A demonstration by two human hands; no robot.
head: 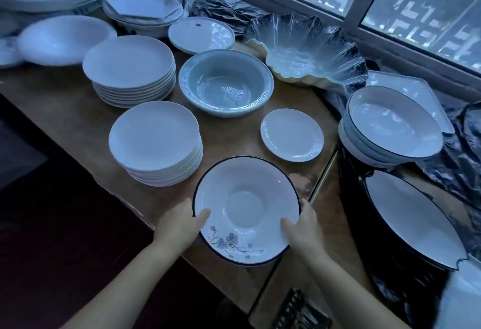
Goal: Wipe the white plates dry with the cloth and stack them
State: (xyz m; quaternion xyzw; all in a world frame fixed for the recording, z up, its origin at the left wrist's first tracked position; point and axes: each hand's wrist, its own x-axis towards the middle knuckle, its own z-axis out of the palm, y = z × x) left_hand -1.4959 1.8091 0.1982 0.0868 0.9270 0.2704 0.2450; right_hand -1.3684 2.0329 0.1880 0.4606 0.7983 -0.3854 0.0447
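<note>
Over the counter's near edge both forearms reach forward. The flowered dark-rimmed plate sits just right of the near plate stack, its opposite rims gripped by left hand and right hand, thumbs inside.

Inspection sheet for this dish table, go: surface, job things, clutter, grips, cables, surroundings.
Surface: wooden table, worn patch near the front edge.
Job's things: floral plate held at the front edge; near plate stack and far plate stack left of it; small plate alone; no cloth seen.
Clutter: grey-green bowl, wavy glass dish, rimmed bowl stack, black plastic sheet.
Grips: left hand and right hand each hold the floral plate's rim, thumbs inside.
Cables: nothing seen.
Surroundings: window behind the table.
</note>
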